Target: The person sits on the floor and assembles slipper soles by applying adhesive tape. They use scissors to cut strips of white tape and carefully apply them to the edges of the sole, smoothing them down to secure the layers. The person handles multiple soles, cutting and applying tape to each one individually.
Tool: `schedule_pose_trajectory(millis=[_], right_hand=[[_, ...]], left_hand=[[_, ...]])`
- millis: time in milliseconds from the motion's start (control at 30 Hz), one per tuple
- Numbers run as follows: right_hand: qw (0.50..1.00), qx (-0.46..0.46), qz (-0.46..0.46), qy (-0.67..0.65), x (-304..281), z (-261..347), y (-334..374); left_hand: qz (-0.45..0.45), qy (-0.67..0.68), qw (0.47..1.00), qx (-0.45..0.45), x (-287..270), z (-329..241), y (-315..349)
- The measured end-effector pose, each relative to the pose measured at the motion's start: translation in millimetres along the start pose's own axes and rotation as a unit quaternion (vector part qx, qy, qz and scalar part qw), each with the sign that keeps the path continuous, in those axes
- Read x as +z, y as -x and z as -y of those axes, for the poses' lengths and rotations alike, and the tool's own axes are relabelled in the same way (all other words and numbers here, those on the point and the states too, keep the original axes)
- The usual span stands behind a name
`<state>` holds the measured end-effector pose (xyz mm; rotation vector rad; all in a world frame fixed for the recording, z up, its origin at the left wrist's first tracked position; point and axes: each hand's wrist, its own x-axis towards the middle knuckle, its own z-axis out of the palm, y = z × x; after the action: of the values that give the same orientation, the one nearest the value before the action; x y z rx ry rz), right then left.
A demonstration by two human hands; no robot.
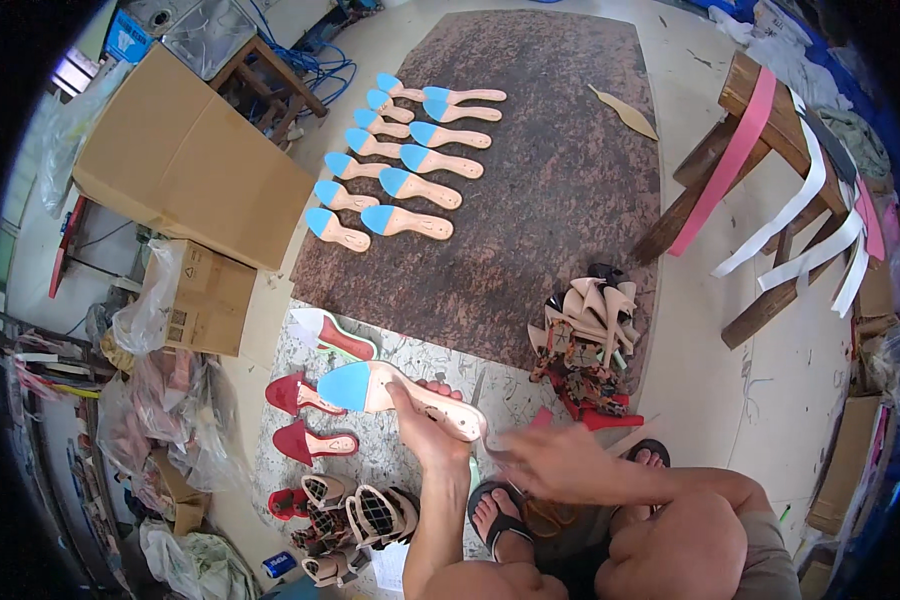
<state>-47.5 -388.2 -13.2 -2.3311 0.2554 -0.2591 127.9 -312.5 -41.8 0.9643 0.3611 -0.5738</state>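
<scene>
My left hand (430, 428) grips a beige shoe insole (435, 407) with a blue toe part, its toe pointing left and its heel right. Fingers wrap under its narrow middle and the thumb lies on top. Close to the heel end, my right hand (550, 462) is curled and smeared by motion; a thin dark edge shows at its fingertips, too blurred to name. Left of the held insole, two insoles with dark red toe parts, one upper (288, 392) and one lower (315, 441), lie on the pale, stained board (390, 345).
Rows of blue-toed insoles (410, 222) lie on the dark mottled mat (570, 190). Shoe uppers (600, 320) are piled at right, with strappy shoes (380, 515) at lower left. A wooden stool (740, 150) bears pink and white strips. Cardboard boxes (190, 150) stand at left.
</scene>
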Motion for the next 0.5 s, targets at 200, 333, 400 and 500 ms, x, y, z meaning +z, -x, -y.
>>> schedule_pose_trajectory(millis=[200, 333, 400, 500], right_hand=[[0.974, -0.008, -0.224, -0.044, -10.7, -10.4, -21.3], [0.969, -0.025, -0.24, -0.043, -8.1, -14.8, -20.3], [0.967, -0.005, -0.241, -0.081, -12.9, -12.2, -24.7], [0.962, 0.028, -0.234, -0.141, -22.2, -21.8, -30.0]], left_hand=[[-0.03, -0.071, 0.997, -0.013, 6.2, 13.4, 26.3], [0.014, -0.127, 0.992, 0.005, 15.9, 26.0, 46.1], [0.031, -0.193, 0.98, 0.029, 19.8, 30.9, 53.6], [0.086, -0.302, 0.949, 0.031, 23.1, 34.8, 64.5]])
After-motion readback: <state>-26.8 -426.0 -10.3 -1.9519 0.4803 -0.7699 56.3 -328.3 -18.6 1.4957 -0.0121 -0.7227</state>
